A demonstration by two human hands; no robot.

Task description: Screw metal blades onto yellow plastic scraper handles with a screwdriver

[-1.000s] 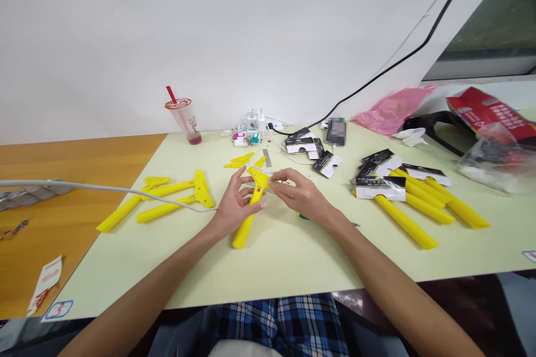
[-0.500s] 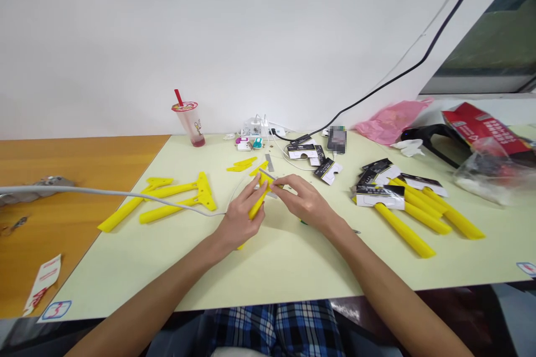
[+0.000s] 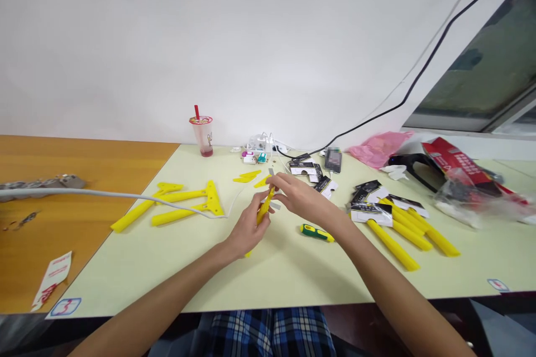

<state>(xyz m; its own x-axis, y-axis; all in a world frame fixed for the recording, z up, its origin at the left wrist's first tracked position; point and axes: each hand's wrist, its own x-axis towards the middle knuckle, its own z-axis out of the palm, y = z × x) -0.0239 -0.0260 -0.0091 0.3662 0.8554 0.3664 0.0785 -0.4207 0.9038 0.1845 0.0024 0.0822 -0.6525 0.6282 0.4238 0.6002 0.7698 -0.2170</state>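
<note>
Near the table's middle, my left hand [image 3: 247,230] is closed around a yellow plastic scraper [image 3: 263,210], its head end tilted up and away from me. My right hand [image 3: 298,196] closes its fingertips on the scraper's head. Those fingers hide most of the head and any small part between them. Beyond my hands lie loose yellow triangular pieces [image 3: 247,177]. A screwdriver with a green and yellow handle [image 3: 317,232] rests under my right forearm. To the left are several yellow scrapers [image 3: 214,199] without cards.
Several carded yellow handles [image 3: 393,245] lie at right, near black-and-white cards [image 3: 304,168]. A drink cup [image 3: 204,136] stands by the wall. A grey cable [image 3: 138,195] crosses from the left. A red package [image 3: 460,164] and pink bag [image 3: 379,148] sit back right.
The scraper has turned more edge-on, and the thin grey strip across its head no longer shows. My right fingers have closed over the head. The view has shifted, uncovering the screwdriver handle.
</note>
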